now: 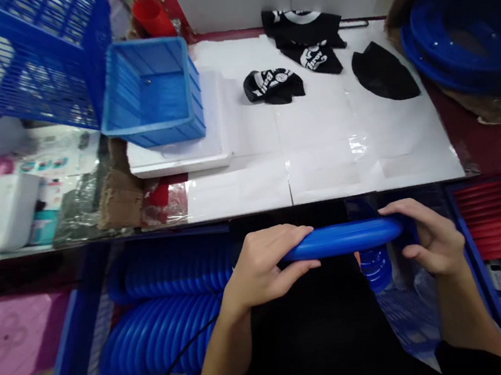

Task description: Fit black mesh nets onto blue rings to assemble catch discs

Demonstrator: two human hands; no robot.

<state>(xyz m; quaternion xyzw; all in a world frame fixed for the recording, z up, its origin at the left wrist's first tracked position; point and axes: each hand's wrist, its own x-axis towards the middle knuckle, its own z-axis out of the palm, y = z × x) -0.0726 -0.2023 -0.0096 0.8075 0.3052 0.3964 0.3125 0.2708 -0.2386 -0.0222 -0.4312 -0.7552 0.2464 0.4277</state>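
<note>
A glossy blue plastic ring (344, 238) is held level in front of my body, just below the table's front edge, and I see it edge-on. My left hand (272, 261) grips its left end, fingers over the top and thumb below. Around the right end curls my right hand (430, 234), with part of the grip hidden behind the ring. On the white-papered table beyond lie black printed pieces (274, 84) with white lettering, and a plain black piece (383, 71).
A blue bin (155, 132) stands on a white slab at the table's left, beside a tilted blue basket (91, 67). More blue rings (159, 335) fill a crate below left. Red rings (495, 220) sit lower right. Large blue round parts (425, 41) are at far right.
</note>
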